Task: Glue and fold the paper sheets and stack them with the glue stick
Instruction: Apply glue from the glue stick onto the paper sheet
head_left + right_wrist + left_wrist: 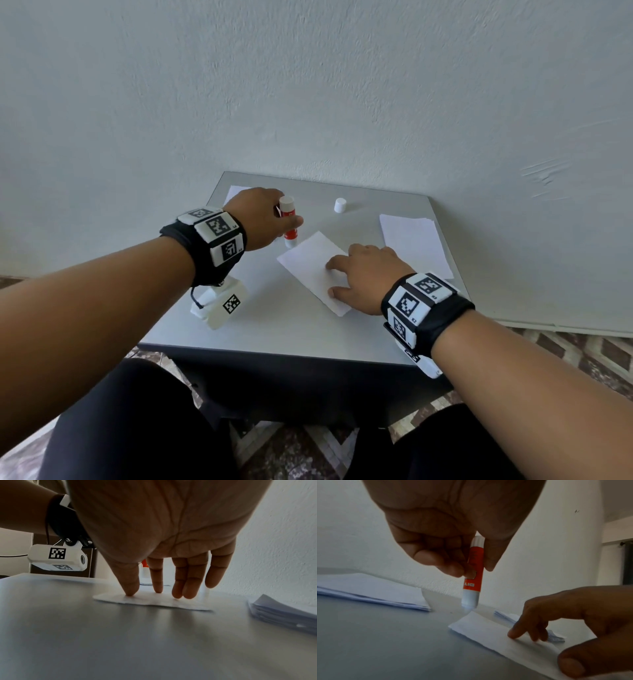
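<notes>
My left hand (263, 216) grips an uncapped red and white glue stick (289, 221) (473, 573), tip down, just above the far corner of a white paper sheet (313, 270) (489, 630) (149, 600). That sheet lies slantwise in the middle of the grey table (274, 329). My right hand (363, 274) (163, 585) presses the sheet's near part flat with straight fingertips (131, 592). The stick's white cap (339, 205) stands alone at the back of the table.
A stack of white sheets (414, 243) (281, 612) lies at the table's right side. Another paper pile (234, 193) (371, 591) sits at the back left, partly behind my left hand. A pale wall rises directly behind the table; patterned floor surrounds it.
</notes>
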